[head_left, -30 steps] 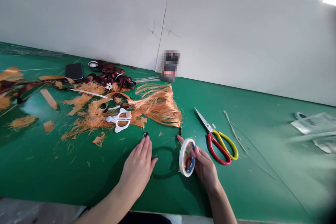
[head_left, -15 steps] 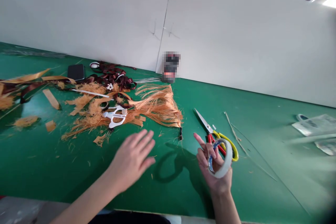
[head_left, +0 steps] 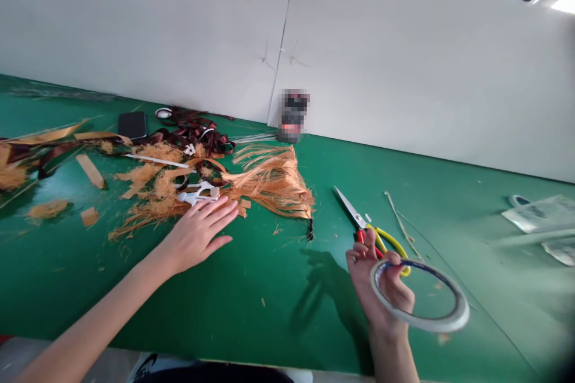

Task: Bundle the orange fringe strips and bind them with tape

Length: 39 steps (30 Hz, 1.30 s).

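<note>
My left hand [head_left: 197,236] reaches palm down over the table, fingers outstretched, its fingertips overlapping the white-handled scissors [head_left: 197,192] in view; whether it touches them I cannot tell. In my right hand [head_left: 381,281], palm up, a roll of white tape [head_left: 449,323] is pinched by its rim between thumb and finger. Just behind that hand lie scissors with red and yellow handles [head_left: 395,242], blades pointing away. Between the hands and farther back rests a fringe of orange-tan ribbon strands [head_left: 274,182] with a dark end piece [head_left: 311,228].
Tan ribbon scraps [head_left: 90,170] and a dark brown ribbon pile [head_left: 197,128] cover the left of the green table [head_left: 251,323]. A black phone-like slab [head_left: 132,124] lies at the back. Clear plastic bags [head_left: 534,213] lie far right. A white partition [head_left: 404,60] borders the table.
My left hand has moved left and away from me, to the white-handled scissors. My right hand has turned, and the tape roll has swung outward to the right.
</note>
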Available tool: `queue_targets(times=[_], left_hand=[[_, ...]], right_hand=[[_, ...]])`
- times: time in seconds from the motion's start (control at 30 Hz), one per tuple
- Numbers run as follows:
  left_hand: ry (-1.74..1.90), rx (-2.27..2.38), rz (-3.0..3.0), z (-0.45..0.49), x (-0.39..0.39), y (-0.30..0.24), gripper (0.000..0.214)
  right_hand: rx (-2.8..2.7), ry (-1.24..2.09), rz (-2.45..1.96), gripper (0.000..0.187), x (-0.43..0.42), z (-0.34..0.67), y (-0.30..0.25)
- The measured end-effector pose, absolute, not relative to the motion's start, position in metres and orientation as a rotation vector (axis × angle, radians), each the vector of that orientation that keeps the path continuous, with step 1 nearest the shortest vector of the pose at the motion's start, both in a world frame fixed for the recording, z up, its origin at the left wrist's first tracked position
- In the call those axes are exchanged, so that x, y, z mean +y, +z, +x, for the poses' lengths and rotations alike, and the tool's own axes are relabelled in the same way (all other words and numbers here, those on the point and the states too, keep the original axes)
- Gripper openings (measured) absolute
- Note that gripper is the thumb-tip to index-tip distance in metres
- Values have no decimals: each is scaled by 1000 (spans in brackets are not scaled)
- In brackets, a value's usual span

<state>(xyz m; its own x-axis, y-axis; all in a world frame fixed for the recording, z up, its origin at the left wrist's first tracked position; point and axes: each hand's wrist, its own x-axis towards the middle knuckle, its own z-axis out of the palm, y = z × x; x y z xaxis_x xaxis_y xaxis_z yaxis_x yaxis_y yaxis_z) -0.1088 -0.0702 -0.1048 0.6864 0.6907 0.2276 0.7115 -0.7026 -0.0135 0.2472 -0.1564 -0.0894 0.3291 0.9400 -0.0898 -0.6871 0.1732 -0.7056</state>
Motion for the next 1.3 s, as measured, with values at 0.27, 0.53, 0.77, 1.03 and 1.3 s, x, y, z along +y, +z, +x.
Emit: queue_targets(times=[0.27,0.53,0.77,1.03,1.3], left_hand=[[-507,-1242,-2584,-115,-70,-105,31],[-1091,-1213,-2497,-81,-58,-57,15],[-903,-1204,-2799,-17,-59,-13,24],[-671,-1591,-2506,-39,-61,-76,21],[-1012,-1392,-2468,-39,-67,-106,23]], right_hand=[[-937,978,-1516,33,-176,289,-72],[-1539,862,-2116,46,-156,270,3],[-2032,761,-1866,31,-117,199,50],[-1890,596,-2507,40,-84,189,-6],[-1729,999,-2366,25,-48,203,-65]])
